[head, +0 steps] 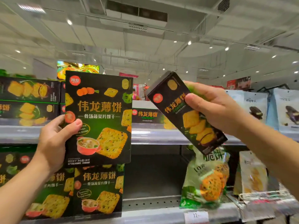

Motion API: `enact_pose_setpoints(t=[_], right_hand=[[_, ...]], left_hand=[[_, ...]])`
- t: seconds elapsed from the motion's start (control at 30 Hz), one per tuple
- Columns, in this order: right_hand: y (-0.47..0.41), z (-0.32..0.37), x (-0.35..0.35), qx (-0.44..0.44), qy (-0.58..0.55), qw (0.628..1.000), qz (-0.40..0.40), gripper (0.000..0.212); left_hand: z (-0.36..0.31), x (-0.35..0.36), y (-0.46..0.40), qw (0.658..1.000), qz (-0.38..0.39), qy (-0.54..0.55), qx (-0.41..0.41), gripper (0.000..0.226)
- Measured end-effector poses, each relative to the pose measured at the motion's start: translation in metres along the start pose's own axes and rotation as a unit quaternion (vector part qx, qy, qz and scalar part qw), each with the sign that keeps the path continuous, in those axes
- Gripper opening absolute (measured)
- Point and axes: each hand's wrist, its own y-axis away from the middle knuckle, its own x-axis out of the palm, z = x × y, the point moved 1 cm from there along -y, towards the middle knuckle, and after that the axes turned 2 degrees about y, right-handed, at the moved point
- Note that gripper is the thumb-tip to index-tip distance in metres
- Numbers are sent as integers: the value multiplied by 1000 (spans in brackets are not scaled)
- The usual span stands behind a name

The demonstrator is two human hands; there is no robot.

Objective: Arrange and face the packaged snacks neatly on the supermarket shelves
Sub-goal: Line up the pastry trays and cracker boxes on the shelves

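My left hand [53,139] grips the left edge of a large black-and-green cracker box [103,113], held upright with its front toward me, in front of the top shelf. My right hand [213,105] holds a narrower black cracker box [182,109], tilted with its top end leaning left, above the gap in the lower shelf. Matching large boxes [98,189] stand faced on the lower shelf at the left. Narrow boxes [29,91] lie stacked flat on the top shelf at the left, and one more narrow box [145,115] lies behind the held boxes.
A green bag of crackers [205,180] leans on the lower shelf at the right, beside a pale yellow bag [252,172]. Light blue snack bags [257,107] hang or stand on the top shelf at the right. The lower shelf board [152,202] shows a gap between boxes and bags.
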Motion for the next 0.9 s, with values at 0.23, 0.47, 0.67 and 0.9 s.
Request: enact_pose_setpoints(t=[0.23, 0.47, 0.67, 0.9], right_hand=[[-116, 3, -6, 3, 394, 914, 99, 36], [-162, -39, 34, 47, 450, 868, 207, 32], [-175, -53, 47, 45, 442, 865, 234, 25], [-174, -57, 49, 51, 430, 870, 237, 27]], left_hand=[[4, -7, 0, 999, 21, -40, 16, 17], [13, -18, -1, 998, 4, -58, 16, 59], [17, -20, 0, 998, -3, -64, 12, 63], [15, -16, 1, 998, -2, -59, 7, 48]])
